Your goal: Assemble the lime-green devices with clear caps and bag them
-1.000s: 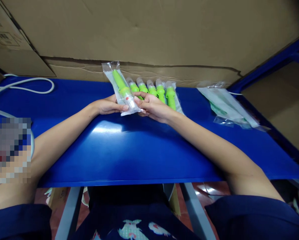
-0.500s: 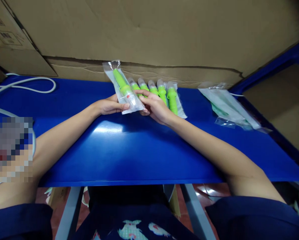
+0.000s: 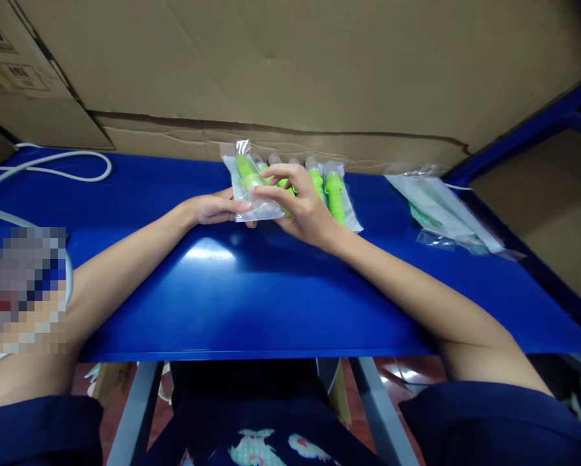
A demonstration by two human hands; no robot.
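A clear plastic packet with a green pen-like item (image 3: 249, 184) lies at the left end of a row of several like packets (image 3: 333, 191) near the back of the blue table (image 3: 251, 291). My left hand (image 3: 217, 210) pinches this packet's near end. My right hand (image 3: 297, 204) rests on top of the row, fingers stretched out over the packet and its neighbours. The hand hides the middle packets in part.
A stack of empty clear bags (image 3: 440, 207) lies at the right back of the table. A white cable (image 3: 52, 162) curls at the back left. Cardboard sheets (image 3: 290, 65) stand behind the table. A blue frame rail (image 3: 523, 129) runs along the right.
The packet, held tilted above the table before, now lies down at the left end of the row. My right hand has moved from its side onto the top of the packets.
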